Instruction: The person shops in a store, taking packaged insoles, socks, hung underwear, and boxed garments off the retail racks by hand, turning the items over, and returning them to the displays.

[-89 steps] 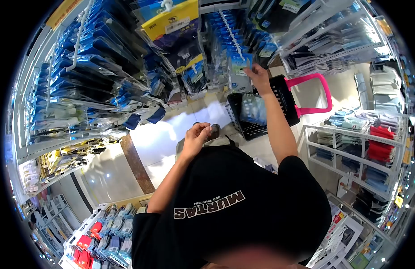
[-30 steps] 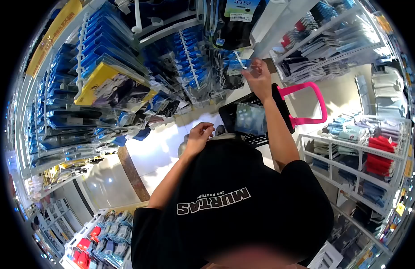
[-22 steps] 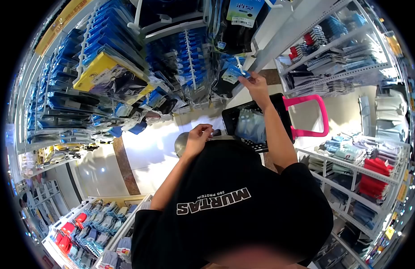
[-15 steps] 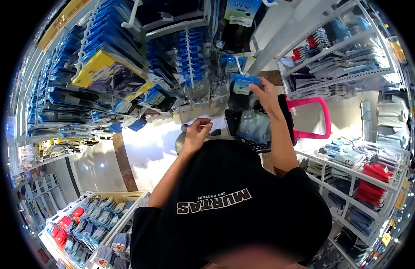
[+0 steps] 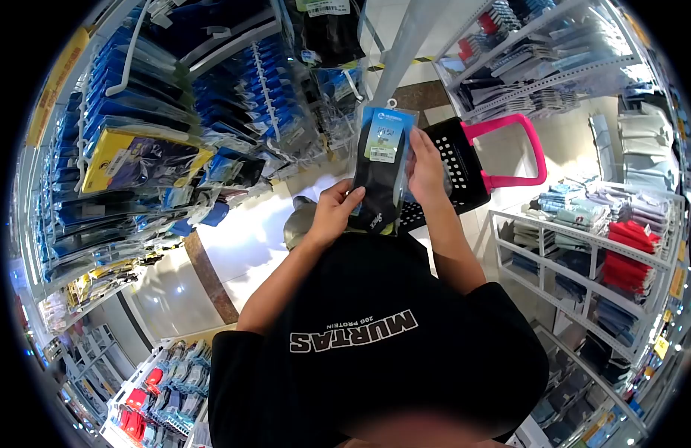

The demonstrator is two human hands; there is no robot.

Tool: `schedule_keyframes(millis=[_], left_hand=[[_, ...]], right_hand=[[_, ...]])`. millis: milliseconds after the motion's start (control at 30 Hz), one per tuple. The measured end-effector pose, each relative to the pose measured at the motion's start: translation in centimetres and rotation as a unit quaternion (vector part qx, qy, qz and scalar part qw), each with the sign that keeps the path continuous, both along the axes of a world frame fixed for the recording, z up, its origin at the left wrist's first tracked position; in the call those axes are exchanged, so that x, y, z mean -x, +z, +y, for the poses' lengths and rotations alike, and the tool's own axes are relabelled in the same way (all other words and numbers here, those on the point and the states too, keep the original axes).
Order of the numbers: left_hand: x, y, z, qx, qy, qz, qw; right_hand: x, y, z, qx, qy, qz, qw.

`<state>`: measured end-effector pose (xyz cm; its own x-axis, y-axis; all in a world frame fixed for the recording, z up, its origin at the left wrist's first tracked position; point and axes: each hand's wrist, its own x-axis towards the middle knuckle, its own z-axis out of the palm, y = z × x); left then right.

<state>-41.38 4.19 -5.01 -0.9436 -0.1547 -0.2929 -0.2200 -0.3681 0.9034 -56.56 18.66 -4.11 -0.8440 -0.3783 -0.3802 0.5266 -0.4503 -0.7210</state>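
Note:
A pack of dark socks (image 5: pixel 377 183) hangs between my hands, in clear plastic with a blue header card and a small hook at its top. My left hand (image 5: pixel 335 212) grips its lower left edge, thumb on the front. At the upper right edge, my right hand (image 5: pixel 425 166) holds the pack with the thumb near the card. Behind and to the right of the pack is a black shopping basket (image 5: pixel 459 160) with a pink handle (image 5: pixel 541 153); the pack and my right arm hide part of it.
Racks of hanging blue-carded packs (image 5: pixel 259 89) stand ahead and left, with a yellow pack (image 5: pixel 147 160) facing out. White wire shelves of folded clothes (image 5: pixel 584 246) are on the right. A low bin of packed goods (image 5: pixel 166 388) stands at lower left. Pale floor (image 5: pixel 248 231) shows between them.
The pack has come off the rack hook area and down toward my body in my right hand. My left hand has moved up and taken hold of it. The view has shifted right.

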Motion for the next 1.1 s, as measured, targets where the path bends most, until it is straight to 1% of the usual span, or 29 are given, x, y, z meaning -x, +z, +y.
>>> schedule_keyframes(millis=[33, 67, 167, 200, 267, 300, 333, 367, 400, 500, 533, 600, 633, 667, 700, 767, 800, 833, 867, 900, 967, 1000, 1033, 1100], left_hand=[[-0.3, -0.7, -0.4, 0.019, -0.003, -0.004, 1.0], [-0.5, -1.2, -0.7, 0.039, -0.002, -0.007, 0.999], [-0.6, 1.1, -0.8, 0.139, -0.012, -0.066, 0.988], [-0.6, 2.1, -0.6, 0.181, -0.013, -0.011, 0.983], [-0.4, 3.8, 0.0, 0.257, -0.02, 0.102, 0.961], [-0.5, 4.1, 0.1, 0.29, -0.054, 0.131, 0.946], [-0.6, 4.3, -0.1, 0.323, -0.087, 0.16, 0.929], [-0.7, 4.6, -0.2, 0.357, -0.118, 0.188, 0.908], [-0.9, 5.0, 0.0, 0.354, -0.111, 0.191, 0.909], [-1.2, 4.2, -0.5, 0.337, -0.102, 0.198, 0.915], [-1.5, 3.8, -0.6, 0.271, -0.086, 0.153, 0.946], [-2.1, 2.9, -0.9, 0.135, -0.049, 0.06, 0.988], [-2.1, 2.5, -0.9, 0.106, -0.028, 0.049, 0.993], [-2.0, 2.0, -1.0, 0.076, -0.006, 0.037, 0.996], [-2.0, 1.7, -1.1, 0.047, 0.016, 0.024, 0.998], [-1.9, 1.2, -1.2, 0.051, 0.015, 0.018, 0.998], [-2.0, 0.9, -1.2, 0.058, 0.006, 0.012, 0.998], [-2.0, 0.5, -1.2, 0.065, -0.002, 0.007, 0.998], [-2.1, -0.5, -1.4, 0.098, -0.002, -0.013, 0.995], [-2.1, -1.2, -1.5, 0.082, 0.028, -0.039, 0.995], [-1.9, -2.3, -1.5, 0.048, 0.084, -0.086, 0.992], [-2.0, -3.1, -1.7, 0.037, 0.114, -0.124, 0.985], [-2.0, -3.2, -2.0, 0.013, 0.131, -0.127, 0.983], [-2.3, -3.3, -2.7, 0.017, 0.123, -0.139, 0.983]], right_hand=[[-0.4, 0.0, 0.1, -0.017, -0.002, -0.016, 1.0], [-0.8, -0.5, 0.0, -0.039, 0.004, -0.001, 0.999], [-2.9, -2.8, -0.3, -0.105, 0.02, 0.04, 0.993], [-4.0, -1.7, -1.0, -0.102, 0.037, 0.04, 0.993], [-4.8, -2.8, -2.3, -0.036, 0.089, 0.031, 0.995], [-5.0, -3.6, -2.3, -0.005, 0.116, 0.025, 0.993], [-4.8, -4.4, -2.1, 0.121, 0.169, -0.065, 0.976], [-4.7, -5.1, -1.9, 0.245, 0.218, -0.153, 0.932], [-5.0, -4.6, -1.8, 0.314, 0.208, -0.209, 0.902], [-5.4, -3.4, -1.9, 0.383, 0.205, -0.227, 0.871], [-5.7, -3.6, -1.8, 0.361, 0.187, -0.253, 0.878], [-6.0, -3.3, -1.4, 0.344, 0.184, -0.202, 0.898], [-6.1, -3.2, -1.2, 0.336, 0.185, -0.177, 0.907], [-5.9, -2.9, -0.7, 0.343, 0.217, -0.171, 0.898], [-5.7, -3.7, -0.6, 0.341, 0.213, -0.142, 0.905], [-4.9, -5.6, -0.7, 0.339, 0.202, -0.082, 0.915], [-4.3, -4.9, -0.8, 0.325, 0.189, -0.103, 0.921], [-4.4, -3.6, -1.4, 0.099, 0.076, -0.078, 0.989], [-3.7, -3.6, -1.3, 0.073, 0.08, -0.044, 0.993], [-2.8, -3.9, -1.0, 0.048, 0.085, -0.011, 0.995], [-0.6, -4.6, -0.4, -0.029, 0.085, 0.086, 0.992], [0.2, -4.2, -0.2, -0.069, 0.076, 0.11, 0.989], [1.2, -4.4, 0.2, -0.147, 0.088, 0.181, 0.968], [3.9, -6.4, 0.4, -0.259, 0.129, 0.261, 0.921]])
